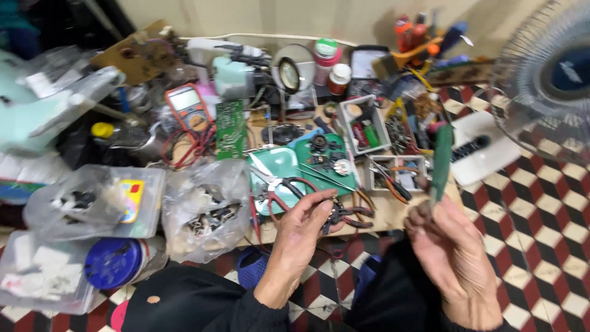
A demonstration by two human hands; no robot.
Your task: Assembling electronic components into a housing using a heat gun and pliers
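My left hand (299,243) pinches a small dark part (332,212) between thumb and fingers, just above the front edge of a low wooden board (393,212). My right hand (458,261) holds up a long green-handled tool (441,161), blurred, its handle pointing up over the board. Scissors with red handles (279,184) lie on a green tray (279,165) just beyond my left hand. Pliers with red grips (356,216) rest next to the small part.
An orange multimeter (188,107), a green circuit board (231,129), white parts boxes (364,126), bottles and a magnifier crowd the board. Plastic bags of parts (206,206) and a blue tape roll (112,263) lie left. A fan (544,77) stands at right on checkered floor tiles (541,203).
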